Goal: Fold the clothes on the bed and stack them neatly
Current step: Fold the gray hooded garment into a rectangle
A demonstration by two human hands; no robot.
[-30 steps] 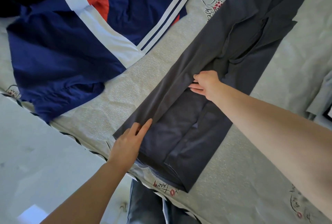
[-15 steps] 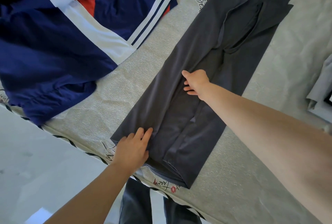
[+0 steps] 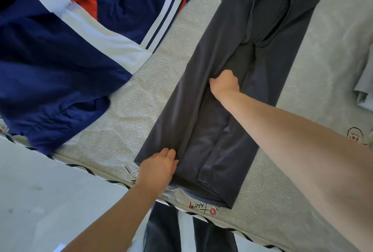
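A long dark grey garment point(image 3: 212, 150) lies flat on the bed point(image 3: 131, 110), running from the near edge up to the top right, its sides folded inward. My left hand point(image 3: 157, 168) is at the garment's near-left corner, its fingertips curled into the crease of the left flap. My right hand point(image 3: 224, 83) sits midway up the garment. Its fingers are bunched round a fold of the cloth along the same crease, and the cloth hides their tips.
A navy, white and red jacket point(image 3: 60, 70) lies spread at the upper left of the bed. A pale grey-blue garment point(image 3: 363, 82) shows at the right edge. The bed's striped edge point(image 3: 96, 173) runs diagonally, with pale floor point(image 3: 40, 201) below it.
Both hands went from lying flat on the garment to curling into its left crease. The left hand slid nearer the hem, and the view shifted slightly.
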